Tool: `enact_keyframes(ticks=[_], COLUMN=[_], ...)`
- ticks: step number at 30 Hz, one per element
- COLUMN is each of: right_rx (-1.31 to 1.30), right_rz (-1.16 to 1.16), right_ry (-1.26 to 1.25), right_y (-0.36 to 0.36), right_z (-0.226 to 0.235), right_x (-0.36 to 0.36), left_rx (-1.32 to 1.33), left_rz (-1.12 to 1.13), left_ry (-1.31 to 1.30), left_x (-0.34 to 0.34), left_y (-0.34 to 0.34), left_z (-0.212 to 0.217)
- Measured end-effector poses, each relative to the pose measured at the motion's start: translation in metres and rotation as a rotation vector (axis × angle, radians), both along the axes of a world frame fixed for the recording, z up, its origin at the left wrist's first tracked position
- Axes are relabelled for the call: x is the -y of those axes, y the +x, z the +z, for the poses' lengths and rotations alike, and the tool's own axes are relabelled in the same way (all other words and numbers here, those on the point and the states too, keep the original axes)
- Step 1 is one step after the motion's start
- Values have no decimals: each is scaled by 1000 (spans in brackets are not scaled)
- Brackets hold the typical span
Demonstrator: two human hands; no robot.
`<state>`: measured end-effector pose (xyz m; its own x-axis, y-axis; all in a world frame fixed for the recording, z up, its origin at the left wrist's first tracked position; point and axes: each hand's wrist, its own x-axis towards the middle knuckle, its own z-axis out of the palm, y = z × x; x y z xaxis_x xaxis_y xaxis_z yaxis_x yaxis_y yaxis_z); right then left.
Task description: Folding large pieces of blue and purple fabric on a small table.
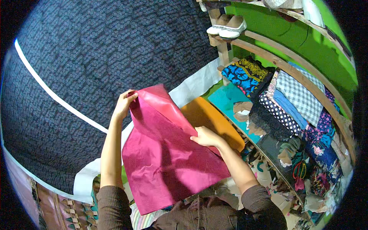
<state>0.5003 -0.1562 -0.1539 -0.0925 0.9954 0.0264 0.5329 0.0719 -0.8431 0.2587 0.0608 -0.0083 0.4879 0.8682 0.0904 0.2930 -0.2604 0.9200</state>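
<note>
A large magenta sheet [168, 161], glossy like faux leather on its folded-over face and duller on the other, hangs in front of me. My left hand [125, 102] pinches its upper left corner, thumb and fingers closed. Further right and lower, my right hand [206, 137] is closed on the sheet's folded edge, with part of its fingers hidden behind the material. The lower part drapes in soft creases toward my body. Behind the sheet, an orange panel [218, 122] shows to the right.
A dark patterned cloth [107, 46] fills the left, crossed by a white strip [50, 94]. At right, a wooden shelf [264, 50] carries white shoes [227, 27]. Below it lie a folded checked cloth [299, 92], a polka-dot cloth [280, 114], scissors [299, 170] and scraps.
</note>
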Motion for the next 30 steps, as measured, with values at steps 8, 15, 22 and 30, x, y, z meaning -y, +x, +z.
enact_keyframes(ticks=[8,15,22,30], right_rx=[-198,283,-275,-1049], right_rz=[207,-330,-247,-420], right_ry=[-111,168,-132,-601], right_y=[19,17,34,78], right_z=[-21,-25,-114,-141], right_x=[-16,31,60,30], left_rx=[-623,-766,-849,-457], left_rz=[-859,-968,-985,-159], left_ry=[1412,1247,1178,825], left_x=[107,70,60,140], left_y=[94,118,156,108], left_z=[-23,-69,-83,-168])
